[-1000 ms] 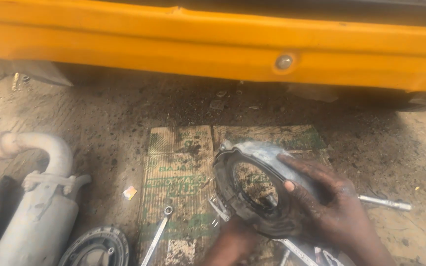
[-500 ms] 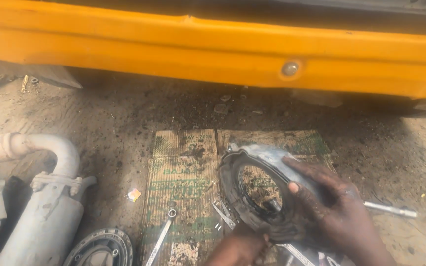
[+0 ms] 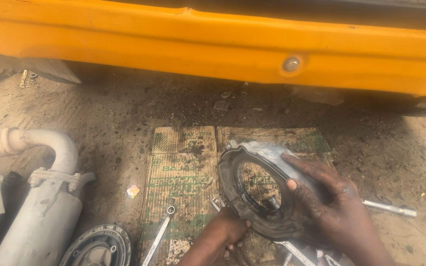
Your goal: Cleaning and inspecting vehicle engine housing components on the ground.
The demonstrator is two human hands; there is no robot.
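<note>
A round dark metal clutch cover (image 3: pixel 252 167) with an open centre stands tilted over a greasy sheet of cardboard (image 3: pixel 183 167) on the dirt. My right hand (image 3: pixel 331 202) grips its right rim, thumb inside the opening and fingers over the outer face. My left hand (image 3: pixel 223 236) comes in from below and holds the lower edge of the ring, fingers curled under it. Small metal parts lie beneath the ring, partly hidden by my hands.
An orange vehicle body panel (image 3: pixel 213 44) runs across the top. A grey exhaust pipe and muffler (image 3: pixel 40 197) lie at left, a second round disc (image 3: pixel 97 249) at the bottom left. A ring spanner (image 3: pixel 159 234) rests on the cardboard; a metal rod (image 3: pixel 390 209) lies at right.
The view has shifted slightly. My right hand has slid a little on the rim and the ring has tilted, its opening facing me more. My left hand stays at the lower edge.
</note>
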